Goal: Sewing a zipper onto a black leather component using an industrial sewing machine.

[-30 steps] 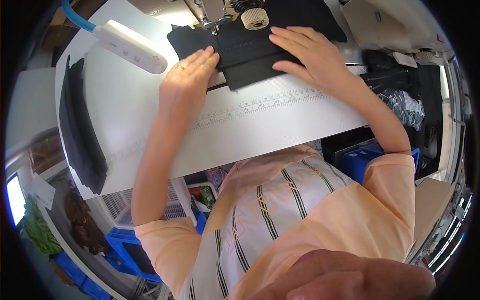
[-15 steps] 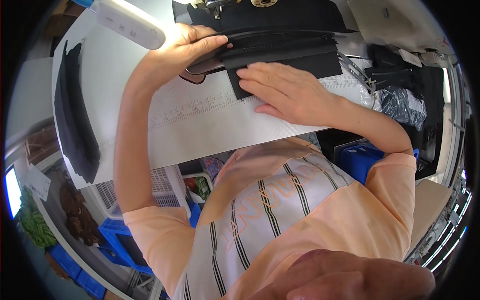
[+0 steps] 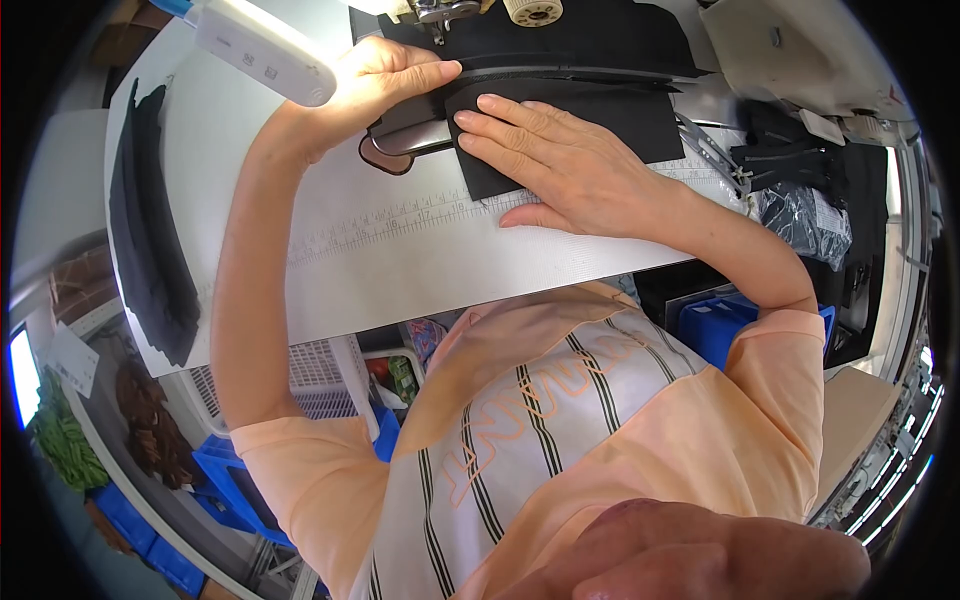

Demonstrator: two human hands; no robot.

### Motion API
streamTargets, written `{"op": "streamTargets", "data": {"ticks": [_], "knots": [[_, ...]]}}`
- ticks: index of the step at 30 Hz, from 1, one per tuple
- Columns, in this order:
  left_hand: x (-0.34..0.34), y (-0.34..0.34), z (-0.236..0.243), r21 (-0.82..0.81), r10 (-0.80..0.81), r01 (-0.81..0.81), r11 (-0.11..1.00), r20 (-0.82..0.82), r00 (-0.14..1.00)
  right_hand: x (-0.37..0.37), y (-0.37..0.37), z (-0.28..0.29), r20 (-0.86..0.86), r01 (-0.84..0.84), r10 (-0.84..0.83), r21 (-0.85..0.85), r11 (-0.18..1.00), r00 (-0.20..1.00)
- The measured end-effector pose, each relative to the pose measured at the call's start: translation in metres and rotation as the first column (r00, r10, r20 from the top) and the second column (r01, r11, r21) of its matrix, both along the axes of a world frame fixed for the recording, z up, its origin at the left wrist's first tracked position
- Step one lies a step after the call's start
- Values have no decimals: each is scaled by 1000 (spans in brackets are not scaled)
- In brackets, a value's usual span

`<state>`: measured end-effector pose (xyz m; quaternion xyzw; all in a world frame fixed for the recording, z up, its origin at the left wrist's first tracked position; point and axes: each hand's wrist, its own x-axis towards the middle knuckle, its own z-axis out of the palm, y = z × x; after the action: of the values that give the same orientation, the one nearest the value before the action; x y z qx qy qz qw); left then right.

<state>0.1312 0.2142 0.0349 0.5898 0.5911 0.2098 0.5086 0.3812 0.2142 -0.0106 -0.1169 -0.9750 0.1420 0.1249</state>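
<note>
Black fabric pieces lie layered under the sewing machine head. My left hand is closed at their left part, its thumb along the top and its other fingertips partly hidden. Flat on the front black fabric panel rests my right hand, fingers stretched out and thumb apart. Behind that panel runs a narrow raised edge of the black fabric piece at the back. A shiny metal plate with a rounded end shows between my hands, partly covered by the fabric.
A printed ruler scale crosses the white table. Long black fabric strips lie at its left end. A white lamp hangs near my left hand. Scissors and a plastic-wrapped package lie right. A white basket stands below.
The front panel now lies higher, covering the zipper-like strip seen earlier. My right hand has shifted slightly up and left with it. The left hand stays on the fabric's left part.
</note>
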Motion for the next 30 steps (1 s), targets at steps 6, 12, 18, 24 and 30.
{"op": "streamTargets", "data": {"ticks": [6, 12, 18, 24, 30], "knots": [[8, -8, 4, -80, -122, 117, 990, -51, 991, -1, 0, 3, -62, 13, -8, 90, 996, 998], [17, -40, -27, 778, 97, 160, 607, -273, 957, 11, 4, -6, -62, -59, 70, 155, 986, 996], [22, -49, -44, 852, 144, 401, 338, -468, 872, 103, 93, -52, 38, 465, -469, 77, 882, 882], [26, -57, -46, 809, 179, 439, 390, -534, 826, 105, 123, 26, 255, 707, -680, -448, 547, 688], [6, -32, -50, 834, 209, 453, 314, -526, 824, 39, 133, 41, 284, 784, -784, -498, 372, 552]]}}
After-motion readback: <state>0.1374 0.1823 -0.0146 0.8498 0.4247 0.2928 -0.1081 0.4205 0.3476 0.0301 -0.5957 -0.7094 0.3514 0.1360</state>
